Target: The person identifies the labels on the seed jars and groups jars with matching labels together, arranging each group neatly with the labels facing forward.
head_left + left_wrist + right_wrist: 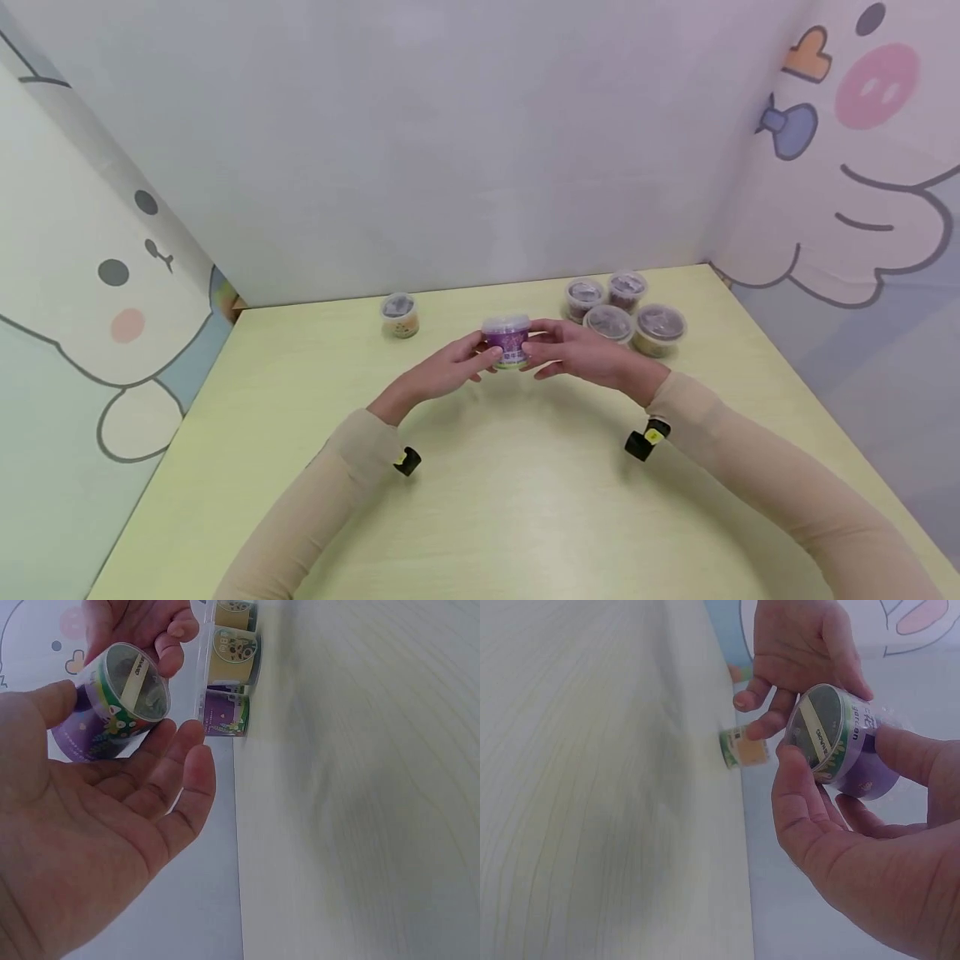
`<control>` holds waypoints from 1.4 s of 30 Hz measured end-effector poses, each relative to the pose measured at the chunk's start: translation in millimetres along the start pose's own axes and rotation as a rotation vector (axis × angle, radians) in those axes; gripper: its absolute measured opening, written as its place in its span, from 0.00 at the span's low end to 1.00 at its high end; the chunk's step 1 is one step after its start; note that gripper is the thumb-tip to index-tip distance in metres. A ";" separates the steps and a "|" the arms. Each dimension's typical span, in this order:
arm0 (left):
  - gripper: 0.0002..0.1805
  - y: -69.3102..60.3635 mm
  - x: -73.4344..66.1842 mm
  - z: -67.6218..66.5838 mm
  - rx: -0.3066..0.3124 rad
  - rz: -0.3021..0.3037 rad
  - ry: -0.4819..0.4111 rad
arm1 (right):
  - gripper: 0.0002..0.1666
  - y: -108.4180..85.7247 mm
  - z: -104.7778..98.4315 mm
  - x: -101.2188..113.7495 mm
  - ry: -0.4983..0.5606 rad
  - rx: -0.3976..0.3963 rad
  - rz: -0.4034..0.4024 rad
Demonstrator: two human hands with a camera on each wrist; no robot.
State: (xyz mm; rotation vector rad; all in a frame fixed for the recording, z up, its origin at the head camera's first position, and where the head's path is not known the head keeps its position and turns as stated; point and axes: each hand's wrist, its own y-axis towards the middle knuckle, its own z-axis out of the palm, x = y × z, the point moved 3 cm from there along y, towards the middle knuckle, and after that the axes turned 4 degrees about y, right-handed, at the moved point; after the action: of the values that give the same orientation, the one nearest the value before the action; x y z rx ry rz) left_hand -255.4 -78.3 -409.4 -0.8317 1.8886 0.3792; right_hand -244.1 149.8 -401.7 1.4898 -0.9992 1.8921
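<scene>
A small purple plastic tub (508, 342) with a clear lid is held up above the table between both hands. My left hand (446, 372) grips its left side, with the thumb on the near face and the fingers around the side. From the right, my right hand (588, 352) holds the same tub between thumb and fingers. Both wrist views show the tub (94, 731) tilted, its clear base with a pale strip facing the cameras. In the right wrist view the right thumb presses the purple wall of the tub (866, 769).
Several lidded tubs (660, 329) stand grouped at the table's back right, close to the right hand. One orange-labelled tub (401, 317) stands alone at the back left. A white wall (450, 167) rises behind the pale yellow table (510, 517), with cartoon-printed sheets at both sides.
</scene>
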 end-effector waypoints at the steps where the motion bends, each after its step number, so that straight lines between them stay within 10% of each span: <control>1: 0.31 -0.8 0.0 -0.1 -0.002 -0.007 -0.004 | 0.35 0.6 0.6 0.0 -0.002 0.000 0.001; 25: 0.29 -9.9 1.0 -4.5 -0.001 -0.013 0.035 | 0.30 1.0 7.1 0.5 -0.026 -0.002 0.006; 42: 0.25 -47.3 26.4 -51.4 -0.027 -0.085 -0.005 | 0.36 38.7 38.7 2.3 -0.028 0.107 -0.023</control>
State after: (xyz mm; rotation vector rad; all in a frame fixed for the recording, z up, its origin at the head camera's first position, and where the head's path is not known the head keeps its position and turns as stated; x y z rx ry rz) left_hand -264.1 -152.3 -404.9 -0.9251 1.8405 0.3541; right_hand -252.4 95.7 -403.6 1.5856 -0.9015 1.9406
